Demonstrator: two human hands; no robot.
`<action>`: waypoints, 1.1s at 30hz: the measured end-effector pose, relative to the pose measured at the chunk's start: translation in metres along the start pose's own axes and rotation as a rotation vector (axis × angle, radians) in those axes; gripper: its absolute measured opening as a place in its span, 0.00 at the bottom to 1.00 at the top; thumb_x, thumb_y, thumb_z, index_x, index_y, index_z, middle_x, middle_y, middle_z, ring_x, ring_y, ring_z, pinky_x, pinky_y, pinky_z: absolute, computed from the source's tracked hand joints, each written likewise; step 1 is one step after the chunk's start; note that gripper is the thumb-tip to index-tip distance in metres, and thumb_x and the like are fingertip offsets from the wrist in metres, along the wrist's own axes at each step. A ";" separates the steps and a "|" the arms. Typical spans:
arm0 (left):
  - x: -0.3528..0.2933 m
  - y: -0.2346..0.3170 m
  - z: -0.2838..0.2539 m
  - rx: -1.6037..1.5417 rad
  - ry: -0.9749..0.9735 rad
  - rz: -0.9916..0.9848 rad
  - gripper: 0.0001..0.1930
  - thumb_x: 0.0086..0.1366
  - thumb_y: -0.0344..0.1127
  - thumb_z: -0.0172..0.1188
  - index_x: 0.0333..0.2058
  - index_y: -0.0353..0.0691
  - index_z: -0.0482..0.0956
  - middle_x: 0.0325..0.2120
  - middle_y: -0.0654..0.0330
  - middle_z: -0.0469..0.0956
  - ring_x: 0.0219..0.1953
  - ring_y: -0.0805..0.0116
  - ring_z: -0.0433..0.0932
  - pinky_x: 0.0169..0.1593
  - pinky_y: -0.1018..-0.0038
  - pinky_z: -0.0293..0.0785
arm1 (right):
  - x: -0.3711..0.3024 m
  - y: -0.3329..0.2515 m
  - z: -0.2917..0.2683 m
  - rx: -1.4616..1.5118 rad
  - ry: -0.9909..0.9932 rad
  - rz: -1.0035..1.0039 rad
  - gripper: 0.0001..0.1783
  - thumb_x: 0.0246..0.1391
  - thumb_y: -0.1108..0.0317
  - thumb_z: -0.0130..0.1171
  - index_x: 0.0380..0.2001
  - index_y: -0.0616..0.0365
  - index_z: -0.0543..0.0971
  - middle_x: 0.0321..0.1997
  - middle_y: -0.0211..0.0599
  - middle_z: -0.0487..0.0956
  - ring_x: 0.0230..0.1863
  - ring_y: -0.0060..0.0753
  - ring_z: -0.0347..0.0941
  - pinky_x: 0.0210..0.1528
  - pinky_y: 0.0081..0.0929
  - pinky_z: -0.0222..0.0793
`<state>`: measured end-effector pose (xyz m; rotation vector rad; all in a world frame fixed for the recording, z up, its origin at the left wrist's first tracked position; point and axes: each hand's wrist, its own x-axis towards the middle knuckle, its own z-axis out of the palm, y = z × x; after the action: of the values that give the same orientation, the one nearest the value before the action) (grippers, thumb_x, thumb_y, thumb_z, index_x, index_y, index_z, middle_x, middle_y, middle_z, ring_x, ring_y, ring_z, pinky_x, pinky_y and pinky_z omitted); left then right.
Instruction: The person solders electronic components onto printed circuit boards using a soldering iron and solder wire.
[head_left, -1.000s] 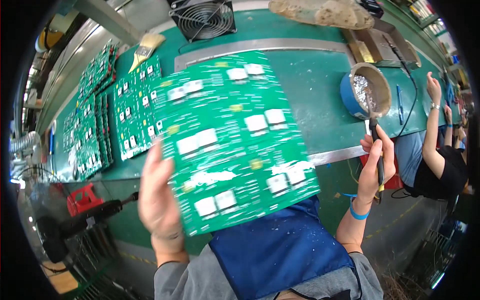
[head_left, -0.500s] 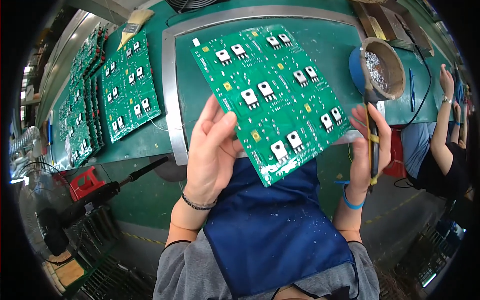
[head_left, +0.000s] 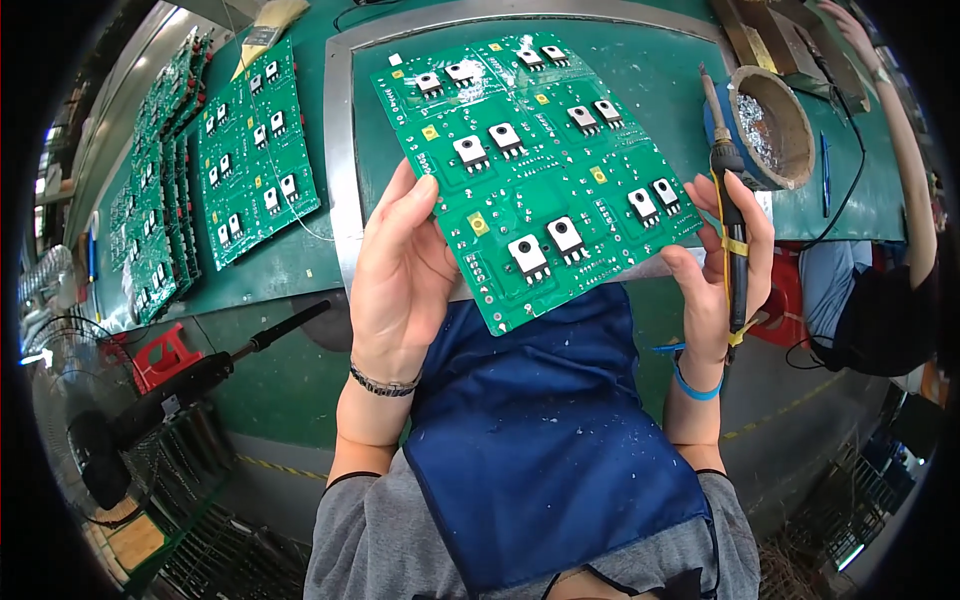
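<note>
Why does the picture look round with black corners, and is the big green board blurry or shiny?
Head view: the fisheye lens bends straight edges, like the metal table rim, and leaves black corners. The green circuit board between the left hand and right hand is sharp and evenly lit, without strong glare; the picture's outer edges look darker and softer.

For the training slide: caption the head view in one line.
Left hand and right hand hold a green circuit board; the right also grips a soldering iron.

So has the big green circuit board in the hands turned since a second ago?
Yes. The circuit board has flipped over: its component side now faces up, above the metal-framed mat, held by the left hand and right hand.
</note>
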<state>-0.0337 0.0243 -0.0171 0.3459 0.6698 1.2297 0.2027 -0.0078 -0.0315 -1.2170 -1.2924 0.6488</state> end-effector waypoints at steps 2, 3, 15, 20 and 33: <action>0.000 0.001 0.001 -0.009 0.008 -0.006 0.18 0.66 0.33 0.44 0.54 0.34 0.60 0.46 0.56 0.73 0.42 0.69 0.77 0.44 0.72 0.78 | 0.001 -0.002 0.001 -0.002 0.000 -0.003 0.41 0.33 0.75 0.72 0.54 0.62 0.65 0.51 0.47 0.72 0.52 0.38 0.71 0.53 0.32 0.70; -0.001 0.002 0.002 -0.019 0.014 -0.012 0.18 0.67 0.33 0.44 0.54 0.34 0.60 0.46 0.56 0.73 0.42 0.69 0.77 0.43 0.72 0.78 | 0.001 -0.003 0.001 -0.004 -0.001 -0.001 0.41 0.33 0.75 0.72 0.54 0.62 0.65 0.51 0.47 0.72 0.52 0.37 0.71 0.53 0.32 0.70; -0.006 0.001 0.011 0.027 -0.007 0.057 0.20 0.65 0.34 0.48 0.54 0.36 0.59 0.45 0.58 0.72 0.43 0.70 0.76 0.45 0.72 0.76 | 0.005 -0.005 0.001 0.087 0.000 0.076 0.38 0.39 0.77 0.69 0.55 0.64 0.63 0.51 0.49 0.72 0.53 0.38 0.70 0.52 0.29 0.71; -0.012 -0.002 0.018 0.078 -0.001 0.094 0.25 0.64 0.34 0.51 0.56 0.37 0.54 0.48 0.58 0.70 0.46 0.69 0.74 0.47 0.71 0.75 | 0.010 0.007 0.002 0.141 -0.028 0.043 0.34 0.44 0.77 0.64 0.56 0.64 0.62 0.52 0.50 0.71 0.54 0.39 0.69 0.53 0.28 0.69; -0.023 -0.004 0.029 0.132 0.006 0.144 0.32 0.61 0.29 0.54 0.59 0.38 0.46 0.51 0.57 0.64 0.49 0.66 0.71 0.46 0.68 0.75 | 0.012 0.022 0.003 0.220 -0.100 -0.014 0.32 0.51 0.75 0.58 0.59 0.63 0.58 0.56 0.52 0.67 0.59 0.44 0.64 0.59 0.36 0.63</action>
<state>-0.0161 0.0045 0.0096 0.5078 0.7435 1.3259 0.2083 0.0106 -0.0479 -1.0056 -1.2740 0.8274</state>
